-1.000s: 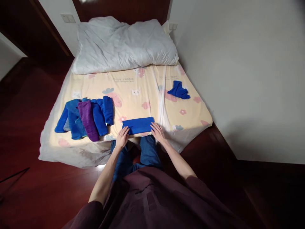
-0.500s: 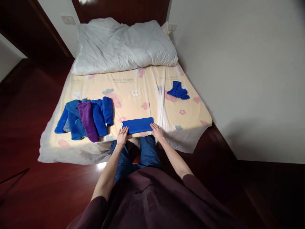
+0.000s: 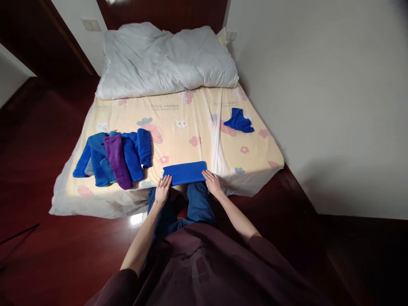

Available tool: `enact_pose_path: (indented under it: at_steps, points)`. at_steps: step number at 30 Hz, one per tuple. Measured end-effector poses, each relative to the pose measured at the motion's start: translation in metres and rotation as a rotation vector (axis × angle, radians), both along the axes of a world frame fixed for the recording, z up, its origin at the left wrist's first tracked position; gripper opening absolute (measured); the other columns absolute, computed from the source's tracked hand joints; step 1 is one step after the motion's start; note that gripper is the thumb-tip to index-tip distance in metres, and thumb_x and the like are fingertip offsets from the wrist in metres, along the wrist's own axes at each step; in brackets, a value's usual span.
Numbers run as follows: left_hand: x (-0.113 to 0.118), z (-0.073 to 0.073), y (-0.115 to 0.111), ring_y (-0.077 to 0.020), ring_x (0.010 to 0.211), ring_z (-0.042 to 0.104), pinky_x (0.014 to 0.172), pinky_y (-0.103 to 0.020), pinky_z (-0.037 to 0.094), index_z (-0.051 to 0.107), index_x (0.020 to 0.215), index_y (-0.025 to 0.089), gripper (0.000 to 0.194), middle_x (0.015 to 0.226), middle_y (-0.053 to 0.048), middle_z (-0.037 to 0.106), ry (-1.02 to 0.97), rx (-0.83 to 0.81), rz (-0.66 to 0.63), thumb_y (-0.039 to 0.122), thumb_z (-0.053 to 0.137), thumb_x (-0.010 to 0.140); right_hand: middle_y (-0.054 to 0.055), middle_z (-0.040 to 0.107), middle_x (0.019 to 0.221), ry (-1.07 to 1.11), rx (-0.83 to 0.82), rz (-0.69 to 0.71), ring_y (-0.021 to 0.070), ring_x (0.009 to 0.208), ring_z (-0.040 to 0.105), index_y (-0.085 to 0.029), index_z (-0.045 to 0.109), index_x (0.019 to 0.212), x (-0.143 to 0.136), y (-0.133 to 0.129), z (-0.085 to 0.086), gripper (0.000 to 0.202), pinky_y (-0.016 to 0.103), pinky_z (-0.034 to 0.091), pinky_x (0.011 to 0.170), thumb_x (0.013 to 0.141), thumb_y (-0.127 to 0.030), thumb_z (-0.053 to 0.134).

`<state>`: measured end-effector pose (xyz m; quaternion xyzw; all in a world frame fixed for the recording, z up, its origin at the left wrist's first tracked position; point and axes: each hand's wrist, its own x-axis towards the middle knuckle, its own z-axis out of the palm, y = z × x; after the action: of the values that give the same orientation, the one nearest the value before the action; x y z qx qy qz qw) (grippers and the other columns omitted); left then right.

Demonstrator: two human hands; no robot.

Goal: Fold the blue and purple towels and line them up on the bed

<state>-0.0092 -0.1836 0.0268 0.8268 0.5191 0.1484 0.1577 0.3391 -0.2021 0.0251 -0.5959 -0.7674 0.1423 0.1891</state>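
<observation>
A blue towel [image 3: 185,173], folded into a long flat strip, lies at the near edge of the bed, with a small white tag at its left end. My left hand [image 3: 163,189] holds its near left corner, fingers on top of the cloth. At the opposite end my right hand [image 3: 212,182] grips the strip the same way. Both thumbs are hidden from view. To the left rests a pile of folded towels in blue and teal, topped by a purple towel [image 3: 117,161]. A crumpled blue cloth [image 3: 239,121] lies farther right.
The bed [image 3: 178,148] has a yellow patterned sheet under a thin translucent cover that hangs over its near side. A bulky white quilt [image 3: 165,61] lies across the far end. A bare wall [image 3: 318,106] runs along the right, and dark red floor [image 3: 41,170] shows at left.
Both hands have moved slightly toward me, and the folded blue towel has come with them, its near side now at or past the bed's edge. The pile and the crumpled cloth stay put.
</observation>
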Motion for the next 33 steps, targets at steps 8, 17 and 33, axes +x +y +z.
enact_pose_path:
  at_steps: [8,17,33]
  points:
    - [-0.005,-0.001,0.008,-0.0270,0.149,0.043,0.124,-0.052,0.032,0.049,0.153,0.020,0.073,0.157,-0.011,0.050,-0.117,-0.049,0.026,0.005,0.040,0.082,0.006,0.069,0.136,0.230,-0.023,-0.100,0.0218,0.131,0.059,-0.025,0.067,0.135,0.010,0.016,-0.001,0.065,0.044,0.044,0.116,0.078,-0.002,0.047]
    - [-0.022,-0.006,0.023,-0.0271,0.129,0.060,0.115,-0.048,0.045,0.059,0.133,0.018,0.049,0.134,-0.013,0.067,-0.434,-0.210,0.181,0.023,0.046,0.087,0.011,0.074,0.112,0.577,-0.129,-0.294,0.0231,0.105,0.069,-0.018,0.067,0.111,0.013,0.037,-0.018,0.028,0.038,0.055,0.098,0.088,-0.032,0.057]
    - [-0.017,-0.006,0.040,-0.0280,0.091,0.068,0.090,-0.043,0.053,0.060,0.126,0.014,0.059,0.097,-0.013,0.072,-0.557,-0.274,0.494,0.061,0.044,0.095,0.002,0.062,0.077,0.527,-0.164,-0.404,0.0198,0.073,0.060,-0.026,0.050,0.077,0.007,0.050,-0.009,0.044,0.029,0.048,0.072,0.088,-0.067,0.042]
